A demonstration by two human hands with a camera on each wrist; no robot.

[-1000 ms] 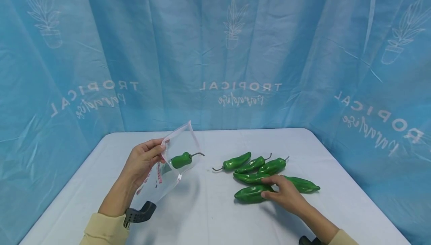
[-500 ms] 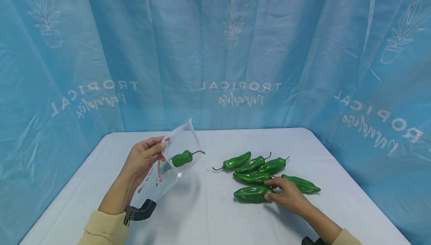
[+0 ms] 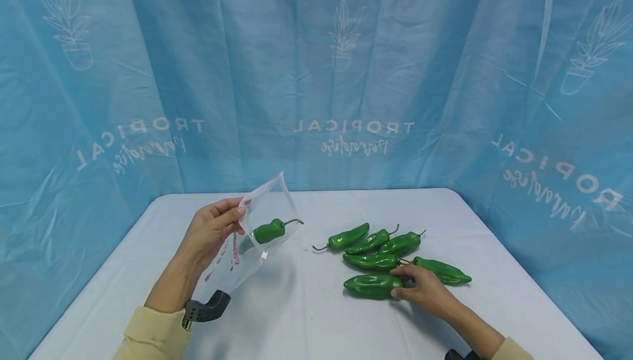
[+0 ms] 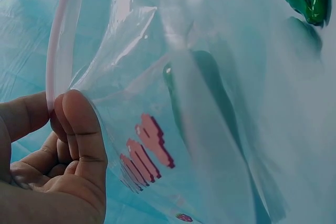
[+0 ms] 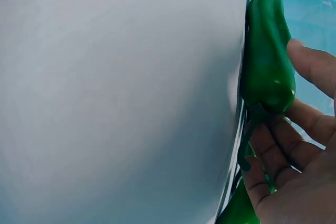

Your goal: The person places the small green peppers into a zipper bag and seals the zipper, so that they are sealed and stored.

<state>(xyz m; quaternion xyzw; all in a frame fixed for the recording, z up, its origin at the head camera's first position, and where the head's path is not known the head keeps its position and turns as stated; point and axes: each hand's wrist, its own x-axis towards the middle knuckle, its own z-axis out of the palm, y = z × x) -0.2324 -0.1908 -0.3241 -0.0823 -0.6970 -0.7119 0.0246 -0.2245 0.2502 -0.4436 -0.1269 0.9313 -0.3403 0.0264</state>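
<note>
My left hand [image 3: 211,234] pinches the pink-edged rim of a clear zip bag [image 3: 225,277], thumb against fingers, keeping its mouth spread. One green pepper [image 3: 269,231] lies inside, its stem pointing out toward the mouth. In the left wrist view pink printing shows on the bag's side. On the right, my right hand [image 3: 421,288] has thumb and fingers about the stem end of the nearest green pepper [image 3: 370,286], which lies on the white table. The right wrist view shows the thumb [image 5: 310,64] on that pepper's side, other fingers beyond its stem end.
Behind the held pepper lie several more: one long pepper [image 3: 371,261], one at the right [image 3: 442,271], and a row farther back with a pepper [image 3: 348,237] at its left. A blue curtain [image 3: 316,74] hangs behind the white table [image 3: 306,327].
My right hand has shifted slightly right and down along the front pepper to its stem end, uncovering the peppers behind. The left hand and bag have risen slightly.
</note>
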